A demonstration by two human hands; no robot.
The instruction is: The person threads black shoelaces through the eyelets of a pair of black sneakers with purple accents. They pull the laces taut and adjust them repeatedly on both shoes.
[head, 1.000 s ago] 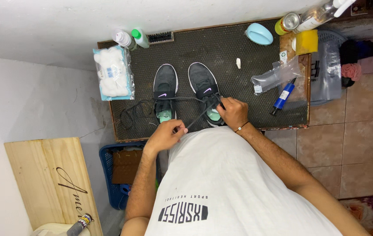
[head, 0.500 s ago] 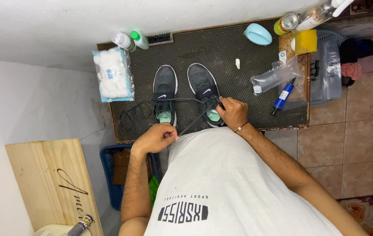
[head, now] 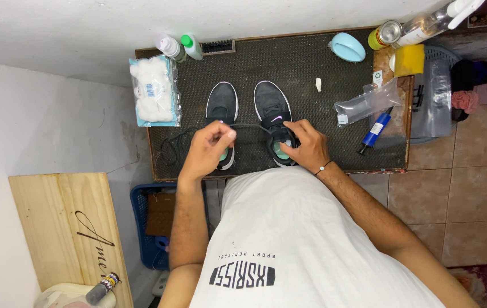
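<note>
Seen from above, centre of frame: a small table (head: 312, 85) with a dark mesh-textured top, and a pair of dark grey sneakers side by side on it, toes toward the top of the frame.

Left hand (head: 206, 151) sits over the heel end of the left-hand sneaker (head: 222, 105). Thumb and forefinger are pinched together on a dark shoelace (head: 249, 126), which runs taut across the gap toward the right-hand sneaker (head: 272, 108). A loose tangle of the lace (head: 175, 149) lies on the mat left of the shoes.

Right hand (head: 306, 147) rests on the opening of the right-hand sneaker, fingers spread and curled down around the tongue and collar; the mint-green lining shows beneath. A thin dark band circles the wrist. Whether these fingers also grip the lace cannot be told.

Around the shoes:
- bag of cotton balls (head: 153, 91), left edge of the table
- two small bottles (head: 178, 47), upper left corner, one green-capped
- pale blue oval brush (head: 347, 47), upper right
- yellow sponge (head: 409, 60), far right
- clear plastic bag (head: 369, 102) and blue tube (head: 376, 128), right of the shoes

Lower left of frame: a light wooden board (head: 67, 228), and a blue crate (head: 146, 222) under the table edge.
</note>
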